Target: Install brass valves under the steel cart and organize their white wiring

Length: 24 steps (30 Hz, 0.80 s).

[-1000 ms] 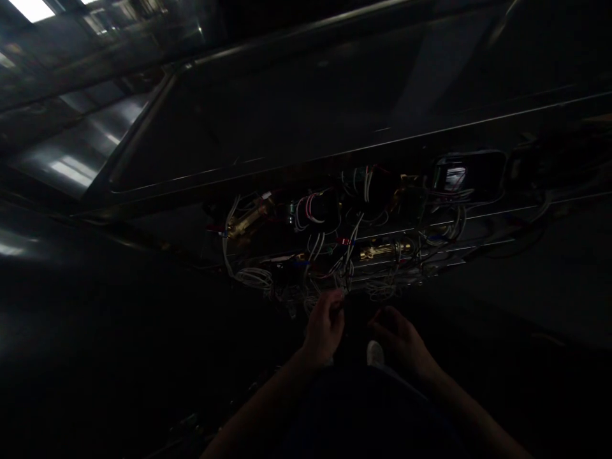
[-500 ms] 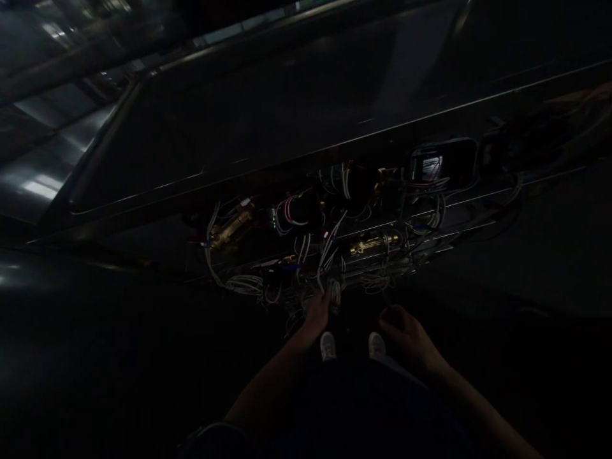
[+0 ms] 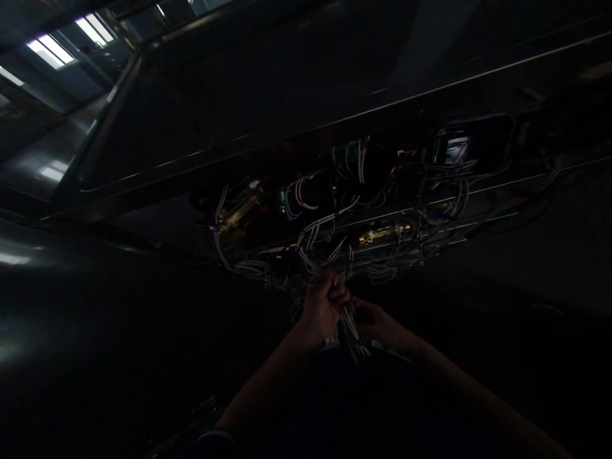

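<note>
My left hand (image 3: 325, 306) is closed around a bundle of thin white wires (image 3: 351, 326), whose loose ends hang out below the fist toward my body. Just right of it, my right hand (image 3: 375, 320) has its fingers bent at the same bundle, though the dark hides whether they grip it. Above the fist, pale wires (image 3: 318, 226) loop up to a dark round part wrapped in wires (image 3: 301, 196). A brass valve-like fitting (image 3: 382, 234) lies beyond the right hand, and another brass fitting (image 3: 239, 210) is at the left.
A large dark metal panel (image 3: 268, 95) slopes above the wiring. Coiled white wire (image 3: 252, 269) hangs at the left, and more coils (image 3: 382, 273) hang at the right. A dark framed opening with wires (image 3: 471, 146) is farther right. The scene is very dim.
My left hand has closed on the white wires and drawn their ends down toward me. My right hand has moved left, up to the bundle. The view has shifted slightly.
</note>
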### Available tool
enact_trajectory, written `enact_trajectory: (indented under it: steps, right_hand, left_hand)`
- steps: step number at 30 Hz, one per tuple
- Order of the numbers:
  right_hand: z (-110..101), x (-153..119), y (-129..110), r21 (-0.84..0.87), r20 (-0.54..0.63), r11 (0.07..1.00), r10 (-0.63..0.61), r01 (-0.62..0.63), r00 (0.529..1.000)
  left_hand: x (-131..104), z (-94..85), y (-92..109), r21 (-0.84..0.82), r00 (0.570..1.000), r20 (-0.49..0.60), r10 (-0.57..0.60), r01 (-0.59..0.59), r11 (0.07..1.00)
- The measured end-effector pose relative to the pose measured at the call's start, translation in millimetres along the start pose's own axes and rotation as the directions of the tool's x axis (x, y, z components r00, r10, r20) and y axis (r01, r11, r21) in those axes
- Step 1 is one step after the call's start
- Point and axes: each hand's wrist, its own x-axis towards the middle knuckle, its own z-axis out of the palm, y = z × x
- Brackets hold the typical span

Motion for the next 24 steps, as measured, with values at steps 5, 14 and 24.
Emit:
enact_trajectory:
  steps: [5,14,24]
  right_hand:
    - [4,-11,-7,0.345,-0.277,0.937,0.15,-0.048,0.949]
    - [1,-22,-44,0.611,-0.355,0.775,0.085,0.162,0.931]
    - [-47,-58,-43,0.14,-0.652,0.99,0.091,0.001,0.753]
  left_hand:
    - [-16,-15.4,-9,0.309,0.954,-0.249,0.168,-0.087,0.947]
    - [-13,-39.2,-51,0.517,0.977,0.095,-0.19,0.114,0.848]
    - [-21,-33.1,-45,0.366,0.991,0.048,-0.123,0.097,0.926]
